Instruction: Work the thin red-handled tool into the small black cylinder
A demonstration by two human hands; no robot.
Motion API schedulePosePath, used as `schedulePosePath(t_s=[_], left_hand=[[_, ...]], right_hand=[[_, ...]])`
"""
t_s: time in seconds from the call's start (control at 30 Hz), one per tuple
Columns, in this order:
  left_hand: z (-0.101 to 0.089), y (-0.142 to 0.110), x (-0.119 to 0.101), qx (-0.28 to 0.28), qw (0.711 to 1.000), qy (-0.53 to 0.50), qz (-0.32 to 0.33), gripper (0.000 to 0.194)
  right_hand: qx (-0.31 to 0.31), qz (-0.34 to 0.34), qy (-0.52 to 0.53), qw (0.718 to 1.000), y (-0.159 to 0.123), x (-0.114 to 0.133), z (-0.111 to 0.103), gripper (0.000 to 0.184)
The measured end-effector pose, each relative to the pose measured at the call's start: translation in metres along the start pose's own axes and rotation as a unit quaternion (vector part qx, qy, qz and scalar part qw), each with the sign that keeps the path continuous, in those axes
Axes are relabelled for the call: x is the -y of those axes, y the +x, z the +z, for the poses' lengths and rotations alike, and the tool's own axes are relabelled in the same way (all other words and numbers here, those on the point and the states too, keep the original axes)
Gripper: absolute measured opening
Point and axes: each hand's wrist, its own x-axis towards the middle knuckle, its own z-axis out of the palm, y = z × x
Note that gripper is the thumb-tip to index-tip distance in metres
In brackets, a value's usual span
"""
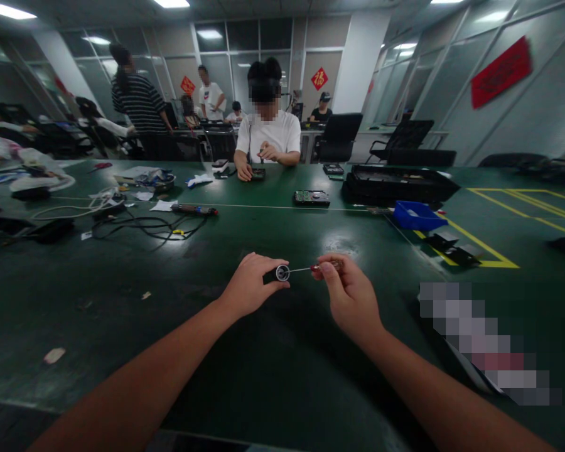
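Note:
Between the thumb and fingers of my left hand point(249, 285) is a small round metal ring-shaped part point(283, 273), its open face toward me. My right hand point(351, 289) grips the handle of a thin screwdriver point(316, 268), which has a reddish collar. The shaft points left, and its tip reaches the round part; whether it sits inside or only touches the rim I cannot tell. Both hands are just above the green tabletop point(263, 376), near its middle.
A hard drive point(312, 198) lies ahead, with a black tray point(400, 184) and a blue bin point(418, 215) to its right. Cables point(150, 226) and an electric screwdriver point(194, 209) lie at left. Across the table a person point(268, 135) handles a dark part. A blurred-out flat item point(480, 345) lies at right.

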Motion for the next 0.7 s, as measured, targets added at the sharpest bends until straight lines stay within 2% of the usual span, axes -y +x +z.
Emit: schedulePosePath(t_s=[0.1,0.2,0.33,0.43,0.53,0.6,0.7], left_hand=[[0.0005,0.0002,0.0007,0.002,1.0,-0.003,0.0,0.04],[0.0012,0.0004,0.001,0.002,1.0,-0.006,0.001,0.04],[0.0013,0.0006,0.0005,0.0,1.0,-0.004,0.003,0.039],[0.001,0.0008,0.0005,0.0,1.0,-0.003,0.006,0.039],[0.0013,0.0009,0.0007,0.007,1.0,-0.001,0.007,0.038],[0.0016,0.0008,0.0009,0.007,1.0,0.001,0.007,0.039],[0.0016,0.0006,0.0014,-0.004,1.0,0.001,0.005,0.04]], right_hand=[[0.004,-0.038,-0.093,0.995,-0.0008,0.0044,-0.0041,0.021],[-0.001,-0.074,-0.158,0.985,-0.0016,0.0057,-0.0065,0.029],[0.021,-0.113,-0.157,0.981,-0.0025,0.0062,-0.0067,0.016],[0.061,-0.13,-0.139,0.98,-0.003,0.0084,-0.0073,0.016],[0.081,-0.112,-0.129,0.982,-0.0038,0.0098,-0.0076,0.015],[0.065,-0.077,-0.099,0.99,-0.0041,0.0083,-0.0062,0.016],[0.024,0.008,0.031,0.999,-0.0019,0.0012,-0.001,0.02]])
